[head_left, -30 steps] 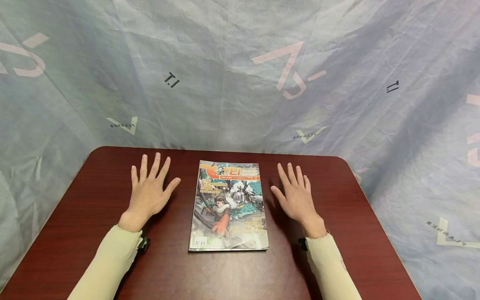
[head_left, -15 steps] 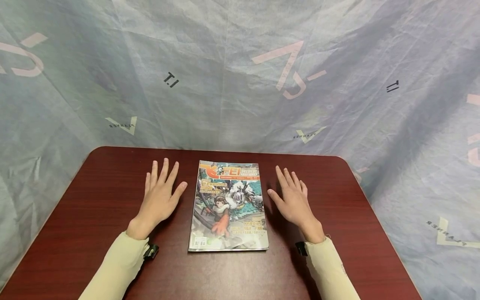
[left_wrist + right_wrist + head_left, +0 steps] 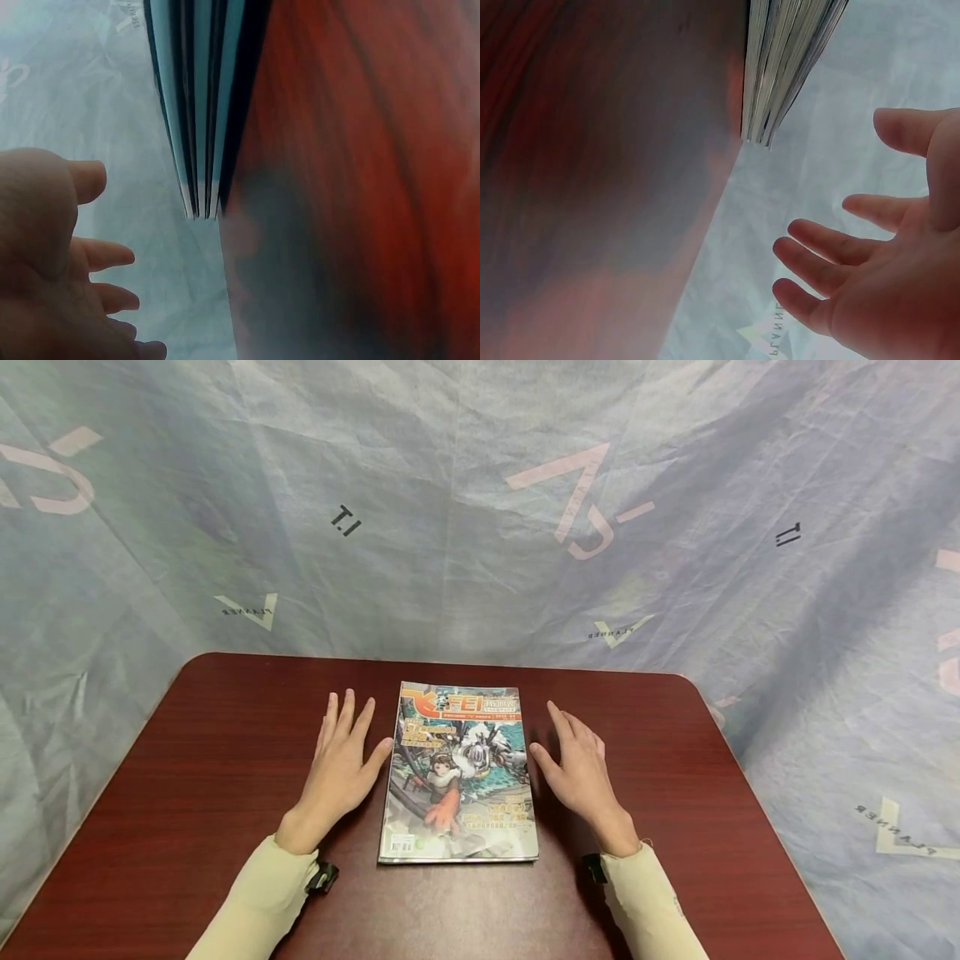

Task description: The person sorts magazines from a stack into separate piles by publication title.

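A stack of magazines (image 3: 459, 777) lies flat in the middle of the table, its top cover showing illustrated figures and orange lettering. Several layered spines (image 3: 199, 105) face the left wrist camera, and the page edges (image 3: 784, 64) face the right one. My left hand (image 3: 337, 772) hovers just left of the stack, fingers extended and thumb near its edge. On the other side, my right hand (image 3: 581, 777) is held with straight fingers, its thumb close to the stack's right edge. Both wrist views show a gap between hand and magazines.
The dark red wooden table (image 3: 180, 793) has rounded far corners. A grey printed cloth (image 3: 450, 527) hangs behind it and along both sides. Each wrist carries a small black device, such as the left one (image 3: 322, 878).
Both hands have moved inward and slightly nearer the person, closing on the stack from either side. Their palms have turned a little toward each other. The magazines have stayed in place.
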The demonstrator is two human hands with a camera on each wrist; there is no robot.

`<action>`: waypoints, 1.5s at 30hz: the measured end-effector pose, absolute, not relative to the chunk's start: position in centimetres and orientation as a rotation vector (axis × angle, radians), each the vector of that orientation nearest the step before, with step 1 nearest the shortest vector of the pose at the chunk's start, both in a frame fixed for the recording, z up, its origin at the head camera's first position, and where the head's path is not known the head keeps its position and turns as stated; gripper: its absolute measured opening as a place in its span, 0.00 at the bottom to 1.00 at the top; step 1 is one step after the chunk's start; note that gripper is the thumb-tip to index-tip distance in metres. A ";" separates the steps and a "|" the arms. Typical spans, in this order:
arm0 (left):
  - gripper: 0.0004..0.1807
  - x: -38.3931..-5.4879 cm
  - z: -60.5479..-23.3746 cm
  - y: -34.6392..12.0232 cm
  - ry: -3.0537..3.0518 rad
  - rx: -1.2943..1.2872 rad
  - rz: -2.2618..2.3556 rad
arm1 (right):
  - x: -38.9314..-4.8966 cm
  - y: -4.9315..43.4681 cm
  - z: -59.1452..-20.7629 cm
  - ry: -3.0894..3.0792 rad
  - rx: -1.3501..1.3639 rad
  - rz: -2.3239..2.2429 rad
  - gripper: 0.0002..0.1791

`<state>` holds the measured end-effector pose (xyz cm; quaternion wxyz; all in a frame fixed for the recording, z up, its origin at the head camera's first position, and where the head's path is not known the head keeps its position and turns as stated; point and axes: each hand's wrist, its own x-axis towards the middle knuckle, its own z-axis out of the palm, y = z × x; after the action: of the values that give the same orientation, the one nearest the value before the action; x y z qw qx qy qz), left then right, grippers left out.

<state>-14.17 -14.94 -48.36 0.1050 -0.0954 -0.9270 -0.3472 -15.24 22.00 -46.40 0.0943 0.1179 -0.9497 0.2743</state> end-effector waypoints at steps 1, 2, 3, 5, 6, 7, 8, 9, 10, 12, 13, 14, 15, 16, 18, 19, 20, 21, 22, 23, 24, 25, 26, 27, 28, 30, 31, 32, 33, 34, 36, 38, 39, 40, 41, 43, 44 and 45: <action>0.41 -14.1 -48.8 -14.9 -2.702 -0.285 -1.042 | -15.2 21.9 -46.4 -2.813 0.344 0.832 0.41; 0.41 -14.1 -48.9 -14.7 -2.688 -0.281 -1.054 | -15.2 21.9 -46.4 -2.812 0.338 0.850 0.41; 0.41 -14.0 -48.9 -14.5 -2.678 -0.272 -1.063 | -15.2 21.8 -46.5 -2.812 0.331 0.865 0.41; 0.39 -13.9 -49.1 -14.2 -2.666 -0.252 -1.079 | -15.1 21.7 -46.6 -2.814 0.312 0.894 0.41; 0.38 -13.8 -49.1 -14.1 -2.667 -0.235 -1.087 | -15.1 21.6 -46.7 -2.815 0.302 0.906 0.41; 0.37 -13.7 -49.2 -14.0 -2.670 -0.219 -1.097 | -15.1 21.6 -46.7 -2.816 0.295 0.917 0.41; 0.36 -13.6 -48.9 -13.8 -2.687 -0.194 -1.106 | -15.0 21.5 -46.8 -2.819 0.286 0.927 0.41; 0.35 -13.6 -48.9 -13.7 -2.689 -0.176 -1.121 | -15.0 21.4 -46.8 -2.820 0.282 0.931 0.41; 0.34 -13.6 -49.0 -13.7 -2.688 -0.160 -1.136 | -14.9 21.4 -46.8 -2.824 0.277 0.938 0.41; 0.32 -13.5 -49.0 -13.5 -2.681 -0.132 -1.155 | -14.8 21.2 -46.8 -2.837 0.268 0.949 0.42; 0.31 -13.5 -49.0 -13.5 -2.671 -0.123 -1.159 | -14.8 21.2 -46.8 -2.844 0.265 0.952 0.42; 0.30 -13.5 -49.1 -13.4 -2.664 -0.116 -1.160 | -14.7 21.1 -46.8 -2.852 0.256 0.957 0.42; 0.30 -13.5 -49.1 -13.4 -2.656 -0.112 -1.160 | -14.7 21.0 -46.9 -2.858 0.247 0.960 0.42; 0.30 -13.5 -49.1 -13.3 -2.648 -0.111 -1.158 | -14.7 21.0 -46.9 -2.863 0.237 0.973 0.42; 0.30 -13.5 -49.3 -13.1 -2.634 -0.116 -1.155 | -14.6 20.9 -46.9 -2.863 0.228 0.994 0.42; 0.30 -13.5 -49.4 -13.1 -2.628 -0.119 -1.161 | -14.5 20.9 -47.0 -2.862 0.227 1.004 0.42; 0.30 -13.5 -49.5 -13.0 -2.626 -0.118 -1.158 | -14.5 20.9 -47.0 -2.859 0.227 1.017 0.42; 0.30 -13.5 -49.6 -13.0 -2.623 -0.121 -1.165 | -14.5 20.9 -47.1 -2.853 0.234 1.032 0.42; 0.29 -13.4 -49.7 -13.0 -2.625 -0.121 -1.170 | -14.5 20.9 -47.2 -2.841 0.250 1.048 0.42; 0.29 -13.4 -49.7 -13.0 -2.632 -0.121 -1.174 | -14.5 20.9 -47.3 -2.830 0.263 1.062 0.42; 0.29 -13.4 -49.7 -12.9 -2.641 -0.120 -1.190 | -14.5 21.0 -47.3 -2.820 0.278 1.078 0.42; 0.29 -13.4 -49.7 -12.9 -2.656 -0.114 -1.204 | -14.9 21.6 -48.4 -2.780 0.331 1.113 0.42; 0.30 -13.3 -49.8 -13.0 -2.675 -0.108 -1.216 | -14.8 21.6 -48.5 -2.764 0.355 1.124 0.42; 0.30 -13.3 -49.7 -13.0 -2.696 -0.106 -1.238 | -14.8 21.7 -48.6 -2.757 0.370 1.136 0.42; 0.31 -13.2 -49.7 -13.0 -2.718 -0.098 -1.253 | -15.1 22.1 -49.5 -2.733 0.407 1.145 0.42; 0.32 -13.2 -49.8 -12.9 -2.760 -0.083 -1.279 | -15.1 22.3 -49.7 -2.739 0.421 1.165 0.42; 0.32 -13.2 -49.8 -13.0 -2.777 -0.076 -1.287 | -15.0 22.3 -49.8 -2.747 0.424 1.174 0.42; 0.32 -13.2 -49.9 -12.9 -2.788 -0.073 -1.291 | -14.7 21.8 -48.9 -2.791 0.383 1.162 0.41; 0.32 -13.1 -49.9 -13.0 -2.794 -0.073 -1.297 | -15.0 22.1 -49.7 -2.782 0.406 1.171 0.41; 0.33 -13.1 -49.9 -13.0 -2.795 -0.075 -1.304 | -15.1 22.1 -49.6 -2.797 0.398 1.188 0.41; 0.33 -13.1 -50.0 -13.0 -2.790 -0.081 -1.314 | -14.8 21.5 -48.7 -2.864 0.340 1.207 0.40; 0.33 -13.1 -50.2 -13.0 -2.767 -0.105 -1.326 | -14.9 21.3 -48.5 -2.911 0.299 1.228 0.41; 0.33 -13.3 -50.8 -13.1 -2.747 -0.122 -1.321 | -15.0 21.2 -48.4 -2.929 0.289 1.249 0.42; 0.33 -13.5 -51.4 -13.2 -2.730 -0.132 -1.321 | -14.7 20.9 -47.6 -2.970 0.242 1.269 0.44; 0.33 -13.7 -52.0 -13.3 -2.713 -0.144 -1.324 | -14.7 20.9 -47.6 -2.977 0.241 1.290 0.44; 0.33 -14.1 -53.3 -13.5 -2.666 -0.183 -1.344 | -14.8 21.1 -47.7 -2.974 0.268 1.341 0.45; 0.33 -14.3 -54.0 -13.6 -2.652 -0.194 -1.342 | -15.1 21.5 -48.5 -2.959 0.315 1.358 0.45; 0.32 -14.5 -54.6 -13.7 -2.646 -0.191 -1.346 | -15.4 21.9 -49.2 -2.940 0.363 1.368 0.44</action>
<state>-14.52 -13.74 -54.61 0.0834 -0.0640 -0.8864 -0.4509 -15.40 21.91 -49.20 -0.0605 0.1111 -0.8993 0.4186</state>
